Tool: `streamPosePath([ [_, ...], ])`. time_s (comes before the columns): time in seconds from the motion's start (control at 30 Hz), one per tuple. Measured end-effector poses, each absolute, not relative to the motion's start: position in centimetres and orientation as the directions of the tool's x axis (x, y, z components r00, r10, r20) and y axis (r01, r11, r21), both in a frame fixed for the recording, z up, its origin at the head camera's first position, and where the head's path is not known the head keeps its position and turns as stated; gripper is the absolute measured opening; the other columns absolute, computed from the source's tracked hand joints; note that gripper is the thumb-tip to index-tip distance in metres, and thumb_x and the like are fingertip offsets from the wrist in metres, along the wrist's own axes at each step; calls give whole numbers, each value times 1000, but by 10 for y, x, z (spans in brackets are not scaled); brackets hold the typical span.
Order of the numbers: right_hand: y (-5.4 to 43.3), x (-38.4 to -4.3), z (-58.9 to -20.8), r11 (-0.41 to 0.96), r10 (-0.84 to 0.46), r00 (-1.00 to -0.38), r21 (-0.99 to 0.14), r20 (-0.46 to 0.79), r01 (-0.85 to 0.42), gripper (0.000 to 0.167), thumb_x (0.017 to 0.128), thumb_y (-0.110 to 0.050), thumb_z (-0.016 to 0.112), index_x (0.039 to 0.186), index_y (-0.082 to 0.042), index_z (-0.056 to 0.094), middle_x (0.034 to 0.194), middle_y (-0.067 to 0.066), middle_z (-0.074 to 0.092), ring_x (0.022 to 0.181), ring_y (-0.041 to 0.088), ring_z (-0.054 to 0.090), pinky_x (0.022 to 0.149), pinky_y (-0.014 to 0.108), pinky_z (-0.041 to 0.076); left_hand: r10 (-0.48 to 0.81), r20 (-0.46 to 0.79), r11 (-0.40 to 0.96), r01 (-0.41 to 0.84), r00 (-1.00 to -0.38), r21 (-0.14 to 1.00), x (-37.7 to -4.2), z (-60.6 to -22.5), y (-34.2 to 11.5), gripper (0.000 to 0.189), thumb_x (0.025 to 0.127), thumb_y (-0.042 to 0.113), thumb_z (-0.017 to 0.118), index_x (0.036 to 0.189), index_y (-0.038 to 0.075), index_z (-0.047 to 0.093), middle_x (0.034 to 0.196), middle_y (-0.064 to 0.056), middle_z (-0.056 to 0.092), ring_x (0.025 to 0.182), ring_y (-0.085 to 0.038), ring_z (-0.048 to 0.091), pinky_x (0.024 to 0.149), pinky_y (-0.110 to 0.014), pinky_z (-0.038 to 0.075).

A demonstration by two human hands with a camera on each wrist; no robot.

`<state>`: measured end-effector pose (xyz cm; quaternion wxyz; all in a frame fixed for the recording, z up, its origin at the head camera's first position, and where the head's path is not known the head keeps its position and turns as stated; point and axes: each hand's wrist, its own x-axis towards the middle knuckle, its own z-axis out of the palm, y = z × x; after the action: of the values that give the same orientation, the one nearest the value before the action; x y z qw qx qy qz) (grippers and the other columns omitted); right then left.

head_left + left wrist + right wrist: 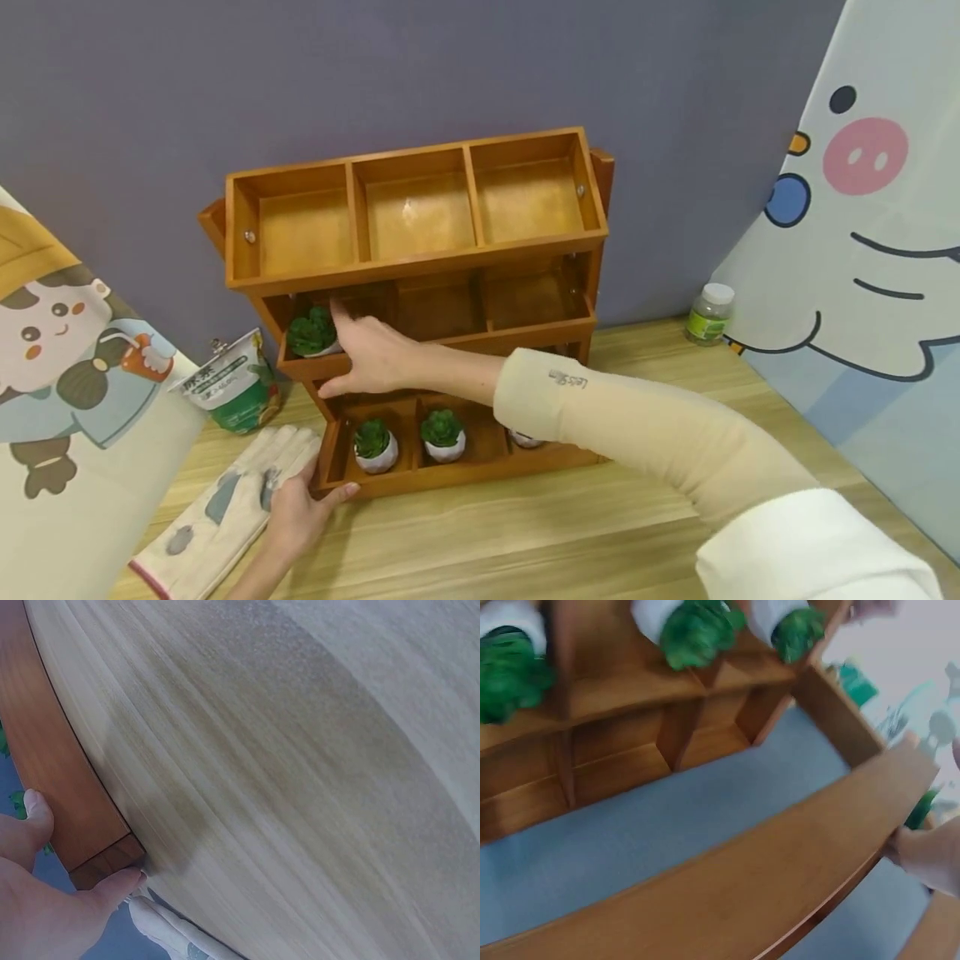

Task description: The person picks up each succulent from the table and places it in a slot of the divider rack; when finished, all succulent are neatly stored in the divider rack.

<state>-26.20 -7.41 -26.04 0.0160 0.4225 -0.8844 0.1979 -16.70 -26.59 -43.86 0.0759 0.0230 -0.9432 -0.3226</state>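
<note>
A tiered wooden shelf point(408, 265) stands against the grey-blue wall. My left hand point(296, 512) grips its bottom left corner, with the thumb along the front board in the left wrist view. On the middle tier, a small potted succulent point(311, 333) with a white pot sits in the left compartment. My right hand point(378, 358) is beside that pot, index finger extended by the leaves and thumb spread below the tier's front board. Its other fingers are hidden. Two more potted succulents, one on the left point(375, 446) and one in the middle point(443, 435), stand on the bottom tier.
A white-and-grey work glove point(217, 517) lies left of the shelf, near a green-and-white pouch point(238, 383) with a clip. At the far right stands a small jar point(708, 314) with a white lid. Another white pot point(525, 438) shows partly behind my right sleeve.
</note>
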Motion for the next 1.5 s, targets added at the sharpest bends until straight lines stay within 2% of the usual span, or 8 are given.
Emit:
streamPosePath([
  [0.1, -49, -242, -269, 527, -770, -591, -283, 241, -802, 108, 86, -48, 71, 154, 5, 7, 154, 19, 30, 136, 22, 41, 104, 24, 39, -100, 125, 789, -2, -987, 615, -166, -440, -267, 81, 83, 32, 79, 141, -11, 43, 111, -31, 64, 103, -46, 61, 84, -56, 48],
  [0.2, -13, -224, -277, 497, -785, -570, -301, 245, -814, 103, 87, -45, 72, 154, 2, 11, 159, 18, 18, 144, 27, 23, 111, 34, 30, -109, 122, 788, -11, -986, 615, -164, -441, -269, 82, 82, 33, 80, 141, -11, 43, 110, -31, 65, 102, -45, 62, 84, -55, 49],
  [0.53, 128, -196, -299, 460, -670, -593, -377, 447, -804, 82, 84, -35, 78, 148, -3, 38, 144, 16, 48, 122, 30, 56, 95, 43, 49, -129, 166, 784, 2, -978, 621, -157, -443, -272, 77, 82, 30, 81, 138, -10, 47, 111, -31, 65, 101, -44, 63, 84, -54, 49],
  [0.77, 204, -204, -345, 489, -430, -642, -434, 635, -757, 57, 73, -8, 86, 126, -4, 63, 122, 10, 66, 101, 26, 68, 86, 22, 51, -130, 206, 791, 23, -970, 611, -158, -441, -275, 76, 82, 29, 81, 138, -9, 48, 111, -33, 64, 102, -47, 62, 83, -56, 48],
  [0.97, 239, -215, -379, 568, -271, -833, -618, 483, -543, 64, 80, -19, 83, 134, -2, 54, 131, 17, 59, 115, 38, 59, 90, 15, 45, -138, 191, 789, 9, -972, 614, -156, -447, -274, 76, 81, 27, 82, 139, -9, 48, 111, -32, 64, 102, -46, 61, 84, -56, 48],
  [1.1, 256, -228, -403, 582, -230, -916, -708, 328, -399, 84, 81, -31, 81, 146, 2, 38, 145, 25, 43, 127, 46, 46, 98, 35, 44, -140, 177, 784, 0, -974, 621, -156, -448, -272, 77, 82, 29, 81, 140, -7, 47, 113, -32, 64, 105, -46, 60, 86, -56, 47],
  [1.23, 267, -237, -430, 554, -240, -947, -772, 211, -312, 94, 81, -31, 82, 148, 7, 29, 149, 29, 34, 132, 49, 38, 101, 50, 37, -142, 162, 779, -9, -976, 627, -159, -446, -270, 78, 82, 32, 80, 142, -5, 46, 117, -31, 63, 109, -47, 59, 89, -57, 46],
  [1.5, 269, -245, -465, 462, -282, -947, -843, 157, -277, 89, 76, -11, 85, 140, 19, 30, 134, 41, 42, 120, 53, 49, 92, 45, 48, -126, 173, 776, 12, -977, 631, -165, -441, -268, 76, 82, 31, 80, 141, -5, 47, 114, -29, 64, 107, -46, 60, 87, -57, 47],
])
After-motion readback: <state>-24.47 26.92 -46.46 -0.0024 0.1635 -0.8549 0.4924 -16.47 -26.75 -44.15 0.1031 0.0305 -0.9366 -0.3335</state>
